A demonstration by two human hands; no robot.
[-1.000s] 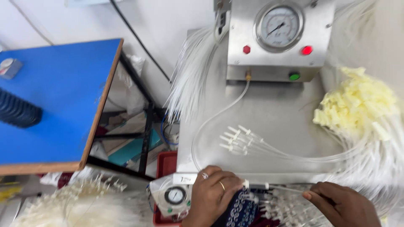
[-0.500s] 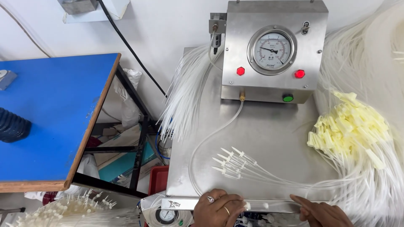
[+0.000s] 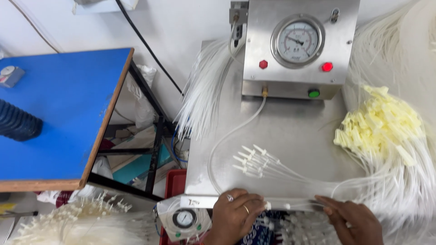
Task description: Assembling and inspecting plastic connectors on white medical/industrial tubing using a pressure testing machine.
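Both hands, left (image 3: 234, 213) and right (image 3: 352, 218), pinch bundle of clear tubes (image 3: 290, 174) at steel worktop (image 3: 290, 131) front edge; connector ends fanned loose, unattached; yellow-capped pile (image 3: 381, 127) waits right.

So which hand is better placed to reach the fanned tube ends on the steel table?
Likely the left hand: it rests at the table's front edge, just below the fanned tube ends. The right hand sits farther right, on the tube bundle.
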